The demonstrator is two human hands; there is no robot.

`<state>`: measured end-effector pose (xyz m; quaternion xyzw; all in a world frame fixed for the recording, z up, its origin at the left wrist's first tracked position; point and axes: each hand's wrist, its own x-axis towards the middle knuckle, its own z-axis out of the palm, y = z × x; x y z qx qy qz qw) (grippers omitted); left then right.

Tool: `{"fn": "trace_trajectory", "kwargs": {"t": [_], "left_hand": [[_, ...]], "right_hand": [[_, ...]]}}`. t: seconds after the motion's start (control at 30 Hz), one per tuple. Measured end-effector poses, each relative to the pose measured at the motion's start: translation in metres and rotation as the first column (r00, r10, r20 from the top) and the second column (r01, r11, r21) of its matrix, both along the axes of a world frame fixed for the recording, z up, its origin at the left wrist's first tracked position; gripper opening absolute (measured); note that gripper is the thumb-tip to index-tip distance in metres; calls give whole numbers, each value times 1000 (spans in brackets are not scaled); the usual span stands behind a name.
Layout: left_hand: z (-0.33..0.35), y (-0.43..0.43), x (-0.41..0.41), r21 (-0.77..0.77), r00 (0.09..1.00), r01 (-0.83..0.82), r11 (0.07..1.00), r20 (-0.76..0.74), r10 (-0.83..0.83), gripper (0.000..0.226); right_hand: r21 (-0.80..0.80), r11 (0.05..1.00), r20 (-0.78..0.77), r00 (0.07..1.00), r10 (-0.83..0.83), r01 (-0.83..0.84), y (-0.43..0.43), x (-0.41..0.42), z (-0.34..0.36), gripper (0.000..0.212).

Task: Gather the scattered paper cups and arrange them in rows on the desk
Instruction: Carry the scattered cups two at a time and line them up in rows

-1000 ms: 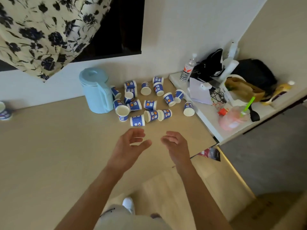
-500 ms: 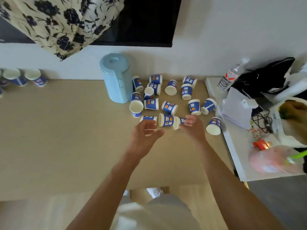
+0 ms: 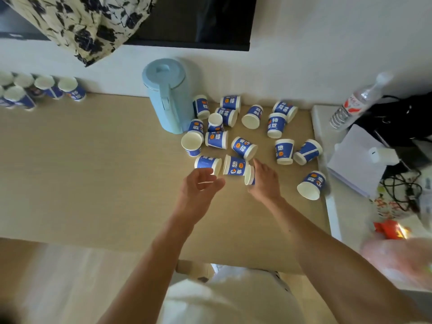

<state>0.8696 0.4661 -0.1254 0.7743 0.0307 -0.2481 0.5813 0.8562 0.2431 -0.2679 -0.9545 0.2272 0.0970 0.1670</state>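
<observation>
Left hand (image 3: 201, 185): centre of frame, fingers half curled, holding nothing, tips by the rim of a tipped cup (image 3: 207, 163).
Right hand (image 3: 265, 181): just right of it, fingers and thumb curled round a lying cup (image 3: 249, 175).
Scattered cups (image 3: 244, 147): strewn on the desk (image 3: 93, 171), centre right.
Kettle (image 3: 167, 97): upper centre, left of them.
Upright cups (image 3: 70, 87): upper left, by the wall.

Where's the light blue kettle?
In the head view, the light blue kettle stands at the back of the desk, just left of the scattered paper cups.
</observation>
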Motion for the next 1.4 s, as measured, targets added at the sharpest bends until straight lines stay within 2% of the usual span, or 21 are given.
{"fn": "trace_trajectory", "kwargs": {"t": [0.13,0.23,0.3,0.33,0.43,0.53,0.67,0.8,0.9,0.93,1.0,1.07,1.13,1.27,1.4], "left_hand": [[-3,-9,0,32,1000,6,999,-2,-6,35],[-7,-17,-1,50,1000,15,999,-15,-15,35],[-10,-23,-3,56,999,26,998,-33,-24,37],[-13,-26,-4,57,998,34,998,-47,-31,38],[-21,-37,-8,81,995,60,995,-85,-53,47],[-23,-46,-10,94,995,59,994,-86,-51,60],[-21,-53,-7,54,1000,9,998,-28,-8,67],[-22,-49,-5,63,998,-56,996,27,55,54],[-25,-38,-1,73,990,-130,989,59,126,39],[-26,-33,1,81,986,-160,984,61,155,38],[-27,-23,3,94,977,-212,973,54,208,42],[-29,-14,3,107,970,-242,964,55,237,46],[-30,-8,0,116,966,-258,959,59,252,47],[-31,5,-6,125,961,-276,953,64,270,44],[-31,19,-8,131,951,-306,943,76,299,44]], "right_hand": [[-51,997,28,998,-56,58,-3,-18,-14,75],[6,985,30,984,-173,173,-7,-29,-14,67],[151,950,95,953,-288,272,-8,-35,-10,69],[279,913,143,928,-345,297,-7,-37,-6,71],[602,771,240,873,-425,209,4,-42,17,78],[708,704,314,867,-386,57,23,-44,43,79],[702,706,411,863,-295,-93,41,-45,62,82],[687,705,440,873,-211,-176,47,-41,69,88],[705,671,339,940,-33,-231,31,-36,68,98],[694,679,292,956,39,-240,23,-31,65,97],[612,762,221,971,92,-212,12,-18,57,89],[436,880,194,974,114,-189,9,3,47,81],[239,948,148,973,179,-211,11,24,37,78],[27,951,84,949,305,-308,17,50,13,80],[-106,942,93,940,327,-317,23,48,-4,72]]}}
